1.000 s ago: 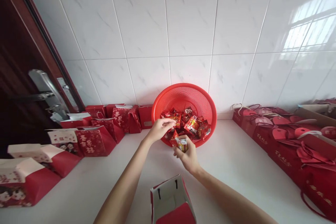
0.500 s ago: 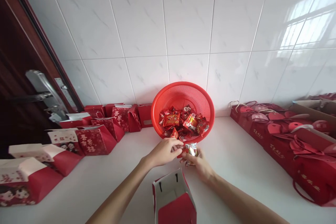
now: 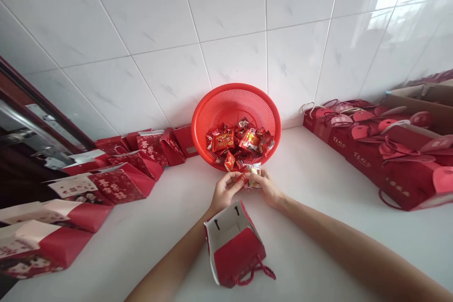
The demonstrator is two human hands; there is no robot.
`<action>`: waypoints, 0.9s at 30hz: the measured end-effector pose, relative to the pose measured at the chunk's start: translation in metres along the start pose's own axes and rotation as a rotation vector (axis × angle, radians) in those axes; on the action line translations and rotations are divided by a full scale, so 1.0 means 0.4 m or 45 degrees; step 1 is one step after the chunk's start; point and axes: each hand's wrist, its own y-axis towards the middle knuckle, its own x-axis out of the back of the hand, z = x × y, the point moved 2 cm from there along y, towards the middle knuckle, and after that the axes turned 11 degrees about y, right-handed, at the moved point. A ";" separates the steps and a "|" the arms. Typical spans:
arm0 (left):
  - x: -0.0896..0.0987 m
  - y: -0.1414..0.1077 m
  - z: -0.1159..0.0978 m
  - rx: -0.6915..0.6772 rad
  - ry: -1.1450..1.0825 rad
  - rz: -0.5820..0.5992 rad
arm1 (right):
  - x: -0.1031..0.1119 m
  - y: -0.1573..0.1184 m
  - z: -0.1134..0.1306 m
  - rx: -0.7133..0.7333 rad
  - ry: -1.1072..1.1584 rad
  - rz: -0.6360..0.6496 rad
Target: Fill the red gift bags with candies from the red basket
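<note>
Just in front of the red plastic basket (image 3: 236, 89), my two hands meet over small wrapped sweets. My left hand (image 3: 225, 189) pinches a small red-wrapped candy (image 3: 242, 178) between thumb and fingers. In my right hand (image 3: 269, 188) is a shiny silver-and-yellow candy packet (image 3: 254, 175), with the thumb across it. Several red-wrapped sweets (image 3: 222, 141) lie in the bottom of the basket. Closer to me, between my forearms, an open red gift box (image 3: 240, 250) shows its pale inside with two dark slots; a twisted red cord handle (image 3: 255, 271) hangs from its near side.
To the left stand several open-topped red boxes (image 3: 122, 184) in rows. Several closed red boxes (image 3: 357, 151) with cord handles and petal-like tops line the right, with a cardboard carton (image 3: 403, 99) behind. A tiled wall (image 3: 233, 14) backs the white table (image 3: 311, 255).
The view has tilted down and shifted, bringing more of the gift box and its cord into sight. My hands stay together before the basket, still holding the sweets.
</note>
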 end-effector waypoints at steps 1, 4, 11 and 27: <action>0.004 0.002 -0.001 0.020 -0.015 -0.013 | 0.000 0.001 -0.001 0.011 -0.007 0.002; 0.012 0.006 0.002 0.055 -0.046 -0.042 | 0.002 0.003 -0.004 0.067 -0.055 0.006; 0.011 0.003 -0.005 0.041 -0.007 -0.026 | 0.004 0.001 -0.006 0.096 -0.146 0.049; 0.020 0.009 0.007 -0.315 0.296 -0.162 | 0.020 0.015 -0.003 -0.035 0.044 0.053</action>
